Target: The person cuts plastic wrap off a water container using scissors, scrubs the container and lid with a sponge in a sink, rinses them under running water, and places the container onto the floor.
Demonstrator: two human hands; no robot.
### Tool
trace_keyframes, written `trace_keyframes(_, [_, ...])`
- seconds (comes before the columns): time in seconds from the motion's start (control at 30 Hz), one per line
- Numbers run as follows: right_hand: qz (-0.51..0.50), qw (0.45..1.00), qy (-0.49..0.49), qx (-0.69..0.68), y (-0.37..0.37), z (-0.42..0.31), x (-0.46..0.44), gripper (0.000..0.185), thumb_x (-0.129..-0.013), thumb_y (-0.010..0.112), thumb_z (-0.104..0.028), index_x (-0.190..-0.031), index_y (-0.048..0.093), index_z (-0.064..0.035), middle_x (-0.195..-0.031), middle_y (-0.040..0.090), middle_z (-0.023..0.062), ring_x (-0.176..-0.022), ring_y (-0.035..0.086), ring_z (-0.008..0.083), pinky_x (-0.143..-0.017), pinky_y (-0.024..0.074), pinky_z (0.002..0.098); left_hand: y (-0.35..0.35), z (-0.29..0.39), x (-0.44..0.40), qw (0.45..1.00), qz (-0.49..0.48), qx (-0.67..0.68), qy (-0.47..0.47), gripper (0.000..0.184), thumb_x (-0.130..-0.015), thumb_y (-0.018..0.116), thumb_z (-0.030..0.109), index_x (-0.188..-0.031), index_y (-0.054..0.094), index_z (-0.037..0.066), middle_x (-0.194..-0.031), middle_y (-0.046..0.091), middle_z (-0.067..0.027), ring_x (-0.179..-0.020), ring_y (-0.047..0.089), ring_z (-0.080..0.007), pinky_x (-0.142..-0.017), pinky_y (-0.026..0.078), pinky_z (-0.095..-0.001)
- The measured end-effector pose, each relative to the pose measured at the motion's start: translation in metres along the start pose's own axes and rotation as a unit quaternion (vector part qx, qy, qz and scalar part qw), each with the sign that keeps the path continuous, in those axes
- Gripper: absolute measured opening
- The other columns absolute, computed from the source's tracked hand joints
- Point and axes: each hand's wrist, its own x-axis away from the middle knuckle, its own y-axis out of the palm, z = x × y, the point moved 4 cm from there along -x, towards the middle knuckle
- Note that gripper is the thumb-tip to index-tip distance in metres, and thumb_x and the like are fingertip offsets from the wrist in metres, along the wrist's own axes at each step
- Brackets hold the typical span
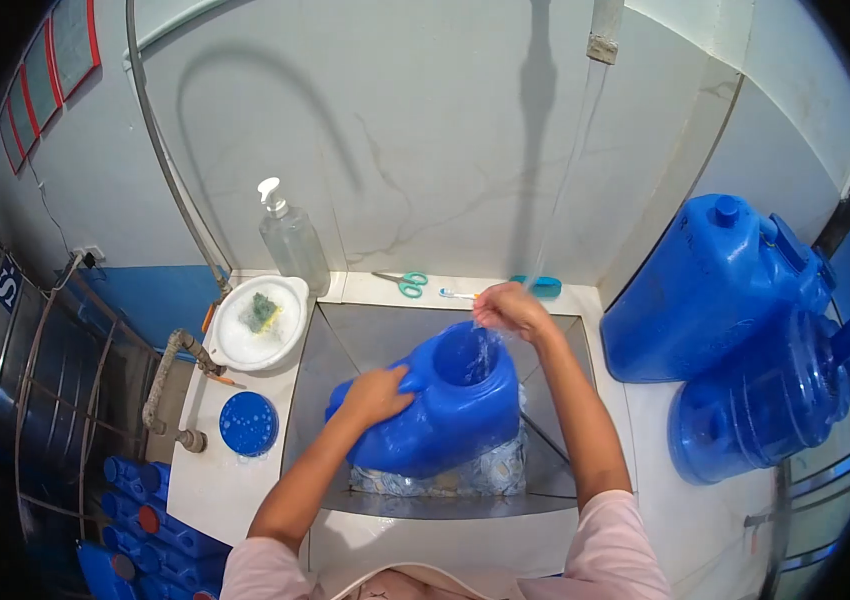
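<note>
A blue jug point(445, 420) lies tilted in the grey sink point(340, 335), its wide round mouth facing up. My left hand point(380, 395) grips the jug's body at its left side. Above the mouth's right edge is my right hand point(507, 308), fingers drawn together; whether they hold anything is too small to tell. Water point(557, 190) falls from the pipe point(602, 48) onto my right hand, and some runs into the mouth. Beneath the jug lies a patterned cloth or mat point(495, 472).
A white basin point(235, 345) with suds and a sponge point(264, 313), a blue lid point(248, 423) and a pump bottle point(293, 240) stand left. Scissors point(410, 285), a toothbrush point(457, 294) and a blue brush point(548, 287) lie behind. Two large blue containers point(690, 300) point(755, 400) stand right.
</note>
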Motion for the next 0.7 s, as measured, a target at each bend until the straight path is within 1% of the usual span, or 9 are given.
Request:
trace_keyframes(0.07, [-0.030,0.998,-0.033,0.045,0.020,0.030,-0.050,0.017,-0.086,0.049,-0.008,-0.086,0.062,0.0032,-0.073,0.062,0.0082,-0.060,0.060,0.0137,-0.053,0.0502,0.0264,-0.003,-0.015,0.038,0.996,0.052,0.000,-0.075,0.032,-0.070,0.061,0.032,-0.089,0.060,0.007,-0.079,0.062,-0.0214,-0.076,0.060,-0.0401,-0.069,0.047,-0.0489])
trace_keyframes(0.17, [-0.016,0.981,-0.098,0.170,0.064,0.056,-0.113,0.016,-0.084,0.054,-0.009,-0.085,0.062,0.0048,-0.078,0.064,0.0124,-0.070,0.064,0.0204,-0.059,0.0533,0.0331,0.004,-0.030,0.073,0.987,0.093,-0.002,-0.127,0.029,-0.069,0.062,0.033,-0.084,0.061,0.008,-0.077,0.063,-0.0185,-0.074,0.060,-0.0384,-0.068,0.047,-0.0476])
trace_keyframes(0.2, [0.047,0.921,-0.183,0.342,0.075,0.060,-0.136,0.016,-0.083,0.054,-0.009,-0.085,0.062,0.0051,-0.082,0.062,0.0169,-0.072,0.064,0.0240,-0.063,0.0537,0.0354,0.007,-0.034,0.079,0.987,0.098,-0.006,-0.129,0.029,-0.069,0.062,0.033,-0.084,0.061,0.008,-0.077,0.063,-0.0185,-0.074,0.060,-0.0384,-0.068,0.047,-0.0476])
trace_keyframes(0.23, [0.111,0.821,-0.259,0.496,0.087,0.057,-0.144,0.017,-0.081,0.054,-0.009,-0.085,0.062,0.0054,-0.086,0.061,0.0213,-0.075,0.064,0.0275,-0.067,0.0541,0.0377,0.010,-0.039,0.086,0.986,0.105,-0.007,-0.130,0.028,-0.069,0.063,0.033,-0.082,0.062,0.008,-0.077,0.063,-0.0174,-0.073,0.060,-0.0374,-0.067,0.048,-0.0468])
trace_keyframes(0.33, [0.157,0.770,-0.244,0.568,0.101,0.062,-0.161,0.015,-0.079,0.054,-0.005,-0.086,0.063,0.0049,-0.100,0.055,0.0249,-0.084,0.062,0.0352,-0.073,0.0526,0.0415,0.021,-0.052,0.103,0.983,0.141,-0.005,-0.120,0.025,-0.067,0.065,0.032,-0.077,0.061,0.009,-0.076,0.064,-0.0149,-0.072,0.061,-0.0347,-0.065,0.048,-0.0445])
trace_keyframes(0.47, [0.167,0.775,-0.216,0.570,0.109,0.061,-0.167,0.015,-0.077,0.053,-0.003,-0.085,0.063,0.0054,-0.105,0.050,0.0236,-0.084,0.061,0.0371,-0.073,0.0527,0.0422,0.026,-0.062,0.114,0.980,0.179,-0.002,-0.082,0.024,-0.066,0.067,0.031,-0.075,0.061,0.009,-0.076,0.063,-0.0135,-0.071,0.061,-0.0335,-0.063,0.049,-0.0429])
trace_keyframes(0.57, [0.178,0.803,-0.190,0.536,0.105,0.054,-0.161,0.016,-0.076,0.055,-0.005,-0.084,0.062,0.0062,-0.099,0.056,0.0239,-0.084,0.062,0.0367,-0.074,0.0526,0.0420,0.028,-0.061,0.111,0.981,0.171,-0.007,-0.090,0.023,-0.067,0.067,0.030,-0.076,0.061,0.009,-0.076,0.064,-0.0132,-0.071,0.061,-0.0334,-0.063,0.049,-0.0427])
trace_keyframes(0.67, [0.105,0.806,-0.169,0.558,0.099,0.046,-0.131,0.021,-0.077,0.058,-0.013,-0.083,0.062,0.0060,-0.089,0.062,0.0241,-0.080,0.064,0.0350,-0.072,0.0531,0.0404,0.027,-0.059,0.113,0.979,0.168,0.002,-0.115,0.022,-0.067,0.066,0.029,-0.076,0.061,0.010,-0.074,0.063,-0.0140,-0.070,0.061,-0.0344,-0.062,0.048,-0.0431])
trace_keyframes(0.7, [0.070,0.859,-0.103,0.496,0.084,0.045,-0.115,0.025,-0.076,0.059,-0.018,-0.081,0.062,0.0057,-0.082,0.064,0.0232,-0.076,0.065,0.0329,-0.070,0.0531,0.0398,0.025,-0.057,0.113,0.977,0.172,0.015,-0.128,0.021,-0.068,0.066,0.028,-0.076,0.061,0.009,-0.073,0.063,-0.0146,-0.069,0.061,-0.0350,-0.062,0.048,-0.0434])
